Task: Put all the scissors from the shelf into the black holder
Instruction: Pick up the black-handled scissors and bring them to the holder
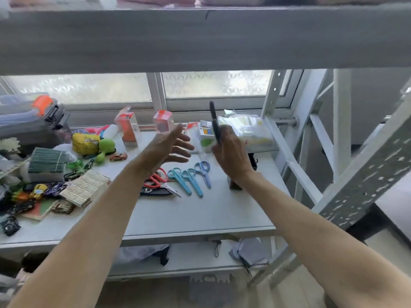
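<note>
My right hand (231,154) is raised above the shelf (200,214) and grips black scissors (214,121), which point upward. My left hand (169,147) hovers beside it with fingers spread and nothing in it. The black holder (253,162) stands on the shelf behind my right wrist, mostly hidden. Three blue scissors (191,178) lie side by side on the shelf below my hands. Left of them lie red-handled scissors (159,180), and a dark pair (155,192) rests under those.
Toys, small cars, card packs and a green striped box (47,162) crowd the shelf's left half. Orange boxes (127,127) and a clear bag (246,130) stand at the back by the window. A metal upright (289,165) borders the right side. An upper shelf beam (200,38) hangs overhead.
</note>
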Demonstrator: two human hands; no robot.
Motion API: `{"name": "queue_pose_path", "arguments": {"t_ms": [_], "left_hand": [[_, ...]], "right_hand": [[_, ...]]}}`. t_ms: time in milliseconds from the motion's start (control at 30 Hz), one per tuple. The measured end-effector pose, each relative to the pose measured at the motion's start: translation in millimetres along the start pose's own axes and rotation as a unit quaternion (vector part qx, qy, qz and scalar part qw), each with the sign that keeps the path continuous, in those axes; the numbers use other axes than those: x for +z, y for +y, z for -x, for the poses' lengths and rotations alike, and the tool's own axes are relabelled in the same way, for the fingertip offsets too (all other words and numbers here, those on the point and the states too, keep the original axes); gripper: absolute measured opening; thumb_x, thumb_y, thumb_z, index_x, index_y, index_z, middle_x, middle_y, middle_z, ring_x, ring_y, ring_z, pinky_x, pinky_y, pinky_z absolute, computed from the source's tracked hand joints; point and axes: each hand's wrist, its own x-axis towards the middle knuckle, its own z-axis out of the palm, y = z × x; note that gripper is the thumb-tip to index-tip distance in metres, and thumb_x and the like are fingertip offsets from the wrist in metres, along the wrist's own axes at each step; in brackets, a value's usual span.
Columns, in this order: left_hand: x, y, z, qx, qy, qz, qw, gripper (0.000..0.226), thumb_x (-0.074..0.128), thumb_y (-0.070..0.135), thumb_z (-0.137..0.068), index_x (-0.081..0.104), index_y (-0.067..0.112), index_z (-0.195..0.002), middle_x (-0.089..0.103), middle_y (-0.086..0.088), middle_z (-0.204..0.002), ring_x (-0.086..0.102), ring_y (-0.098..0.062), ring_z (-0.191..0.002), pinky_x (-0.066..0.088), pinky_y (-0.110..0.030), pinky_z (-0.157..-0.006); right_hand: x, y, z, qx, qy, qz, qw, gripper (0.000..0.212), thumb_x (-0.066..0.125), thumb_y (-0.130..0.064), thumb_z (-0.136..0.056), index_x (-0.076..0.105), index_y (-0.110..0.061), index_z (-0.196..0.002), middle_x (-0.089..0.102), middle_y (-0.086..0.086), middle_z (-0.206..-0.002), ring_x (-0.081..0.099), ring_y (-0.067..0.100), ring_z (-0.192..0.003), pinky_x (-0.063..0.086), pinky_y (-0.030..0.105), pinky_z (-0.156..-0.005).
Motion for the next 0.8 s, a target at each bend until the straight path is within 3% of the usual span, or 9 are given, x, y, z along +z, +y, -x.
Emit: {"name": "queue_pose_path", "arguments": {"t_ms": [133,267,367,500,600,700,800], "left_hand": [[53,-32,-28,-0.029,-0.023,-0.131,0.991,0.045,0.059,0.025,-0.096,0.05,0.0,-0.132,0.06,-0.021,-0.122,0.067,-0.019,-0.081,0.06,-0.026,-0.067],[97,-56,-49,-0.03,-0.059,-0.205,0.977,0.074,0.071,0.014,-0.087,0.031,0.015,-0.15,0.039,-0.013,-0.148,0.065,-0.027,-0.098,0.06,-0.035,-0.076],[114,-68,-62,-0.035,-0.047,-0.22,0.974,0.093,0.075,0.013,-0.081,0.02,0.024,-0.155,0.028,-0.007,-0.156,0.059,-0.029,-0.114,0.06,-0.03,-0.071],[124,-79,-73,-0.031,-0.028,-0.22,0.975,0.088,0.074,0.013,-0.08,0.026,0.027,-0.152,0.036,-0.006,-0.152,0.059,-0.031,-0.116,0.057,-0.026,-0.061],[126,-81,-73,-0.008,-0.017,-0.235,0.972,0.074,0.072,0.016,-0.081,0.037,0.022,-0.146,0.048,-0.004,-0.142,0.063,-0.027,-0.106,0.059,-0.031,-0.067],[124,-84,-72,0.014,-0.027,-0.21,0.977,0.062,0.073,0.014,-0.081,0.046,0.017,-0.137,0.056,-0.003,-0.129,0.06,-0.022,-0.097,0.061,-0.04,-0.076],[120,-87,-72,0.017,-0.041,-0.188,0.981,0.057,0.074,0.012,-0.081,0.048,0.016,-0.132,0.057,-0.003,-0.118,0.063,-0.025,-0.096,0.06,-0.042,-0.079]], "right_hand": [[-24,23,-3,0.073,0.082,-0.05,0.993,0.019,0.052,-0.003,-0.085,0.057,0.002,-0.103,0.062,0.013,-0.09,0.058,0.027,-0.076,0.04,0.029,-0.064],[-22,44,6,0.115,0.022,-0.034,0.993,0.021,0.049,-0.012,-0.085,0.059,-0.001,-0.1,0.06,0.008,-0.08,0.06,0.029,-0.069,0.05,0.036,-0.065],[-13,56,12,0.135,-0.062,0.0,0.989,0.017,0.051,-0.007,-0.085,0.059,-0.001,-0.099,0.064,0.017,-0.086,0.061,0.037,-0.081,0.053,0.044,-0.07],[-6,60,20,0.159,-0.122,0.027,0.979,0.019,0.053,-0.008,-0.086,0.057,0.0,-0.103,0.056,0.024,-0.108,0.056,0.042,-0.102,0.051,0.045,-0.077],[-1,60,24,0.171,-0.154,0.039,0.972,0.026,0.054,-0.009,-0.089,0.053,0.001,-0.113,0.051,0.025,-0.119,0.052,0.045,-0.115,0.049,0.044,-0.084],[0,60,27,0.193,-0.173,0.047,0.965,0.028,0.053,-0.013,-0.092,0.05,-0.001,-0.117,0.05,0.021,-0.117,0.058,0.04,-0.102,0.04,0.033,-0.076],[1,60,31,0.193,-0.179,0.047,0.964,0.031,0.054,-0.024,-0.095,0.049,-0.003,-0.118,0.051,0.017,-0.115,0.059,0.037,-0.096,0.04,0.033,-0.074]]}}
